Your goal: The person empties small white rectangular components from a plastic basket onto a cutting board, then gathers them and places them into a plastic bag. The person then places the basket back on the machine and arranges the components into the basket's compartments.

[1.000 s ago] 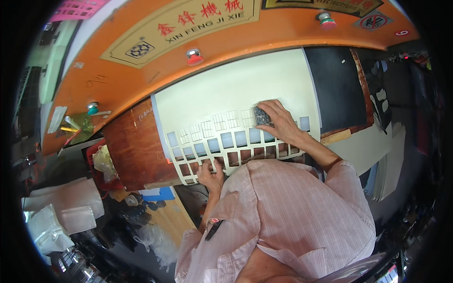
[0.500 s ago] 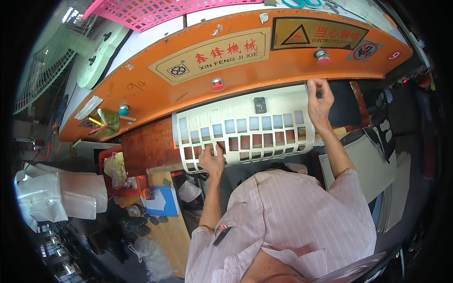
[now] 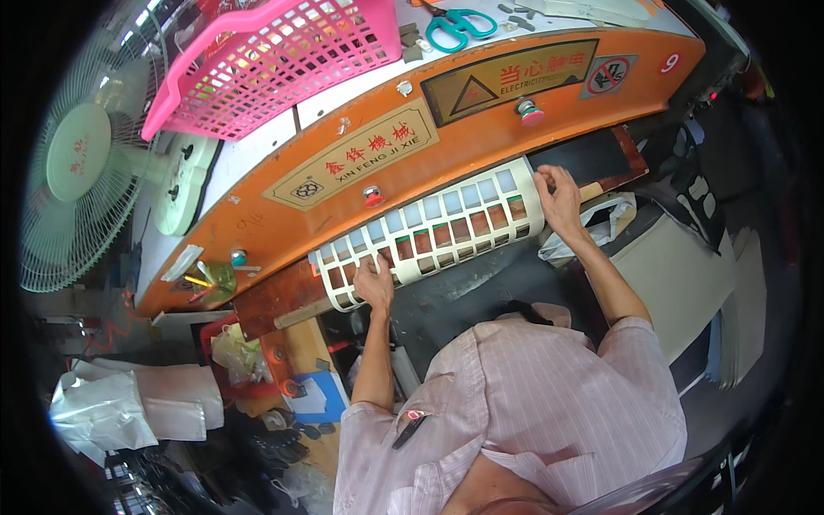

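A cream sheet (image 3: 403, 264) with rows of rectangular cut-outs lies on the brown work board (image 3: 279, 296), its near side curving down over the front edge. Its far side runs under the orange machine beam (image 3: 330, 202). My left hand (image 3: 374, 283) rests on the lattice left of the middle, with thumb and fingers apart. At the sheet's right end, my right hand (image 3: 560, 202) has bent fingers closed at its edge; the fingertips are partly hidden. Through the cut-outs show pale patches in the far row and brown board nearer me.
A pink basket (image 3: 283, 69) and teal-handled scissors (image 3: 459, 30) sit on the white top behind the beam. Left stands a fan (image 3: 81, 154). Red buttons (image 3: 372, 196) stick out from the beam. Grey sheets (image 3: 661, 283) are stacked at the right, silvery sheets (image 3: 103, 412) at the left.
My view has shifted, showing more of the basket and fan. The sheet lies farther under the beam; its uncut far part and the dark block on it are out of sight. My right hand has come nearer.
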Demonstrator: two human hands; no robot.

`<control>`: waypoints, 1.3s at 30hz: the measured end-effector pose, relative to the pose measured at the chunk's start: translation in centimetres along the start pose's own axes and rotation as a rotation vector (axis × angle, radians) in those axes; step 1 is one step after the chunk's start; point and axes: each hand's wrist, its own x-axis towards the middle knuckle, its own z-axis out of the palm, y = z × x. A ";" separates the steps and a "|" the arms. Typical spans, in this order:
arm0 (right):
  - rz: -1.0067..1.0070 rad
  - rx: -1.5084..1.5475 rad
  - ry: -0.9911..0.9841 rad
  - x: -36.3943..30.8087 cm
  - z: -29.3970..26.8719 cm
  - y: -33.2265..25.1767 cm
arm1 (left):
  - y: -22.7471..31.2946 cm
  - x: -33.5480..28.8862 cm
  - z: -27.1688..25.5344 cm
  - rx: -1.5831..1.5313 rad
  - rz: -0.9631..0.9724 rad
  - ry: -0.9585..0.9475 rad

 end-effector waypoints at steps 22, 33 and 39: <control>0.196 -0.349 -0.066 -7.9 5.2 3.6 | -3.3 -6.2 -1.2 0.065 -0.074 -0.039; -0.187 0.175 -0.873 -5.3 15.9 -2.9 | -3.1 -13.3 -4.0 0.188 -0.067 -0.017; 0.721 0.569 -1.027 -4.8 14.8 -0.6 | -4.8 -17.2 -5.6 0.234 -0.141 -0.119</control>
